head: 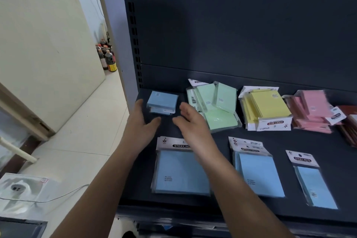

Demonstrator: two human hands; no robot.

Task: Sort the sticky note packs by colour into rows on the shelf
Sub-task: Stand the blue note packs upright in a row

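So the back row of the dark metal shelf [278,141] is basically colour piles. There's a small stack of square blue sticky note packs [162,103] in the back-left corner, then a messy heap of green packs [216,106], a yellow pile [266,108] and a pink pile [311,112]. Some dark red packs [349,121] poke in at the far right edge. Three more blue ones lie apart along the front: a big square blue pack [181,174], a middle blue pack [258,174] and a narrow blue pack [313,183].

Both hands flank the small blue stack. The left hand [142,121] sits just to its left, grip spread, fingers straight, holding nothing. I can't tell if it actually touches the stack. The right hand [191,120] hovers just right of it, in front of the green heap, grip also spread and empty, and a bit blurry.

My read is that this is the squaring-up step for the blue stack. I'd push in from both sides with flat hands rather than pinching, since the plastic wrappers look slippery and the top pack sits skewed over the lower one. Keep the right hand low and close so it doesn't knock the green heap, which is tilted every which way. After that, the front blue packs probably want lining up with the stack.
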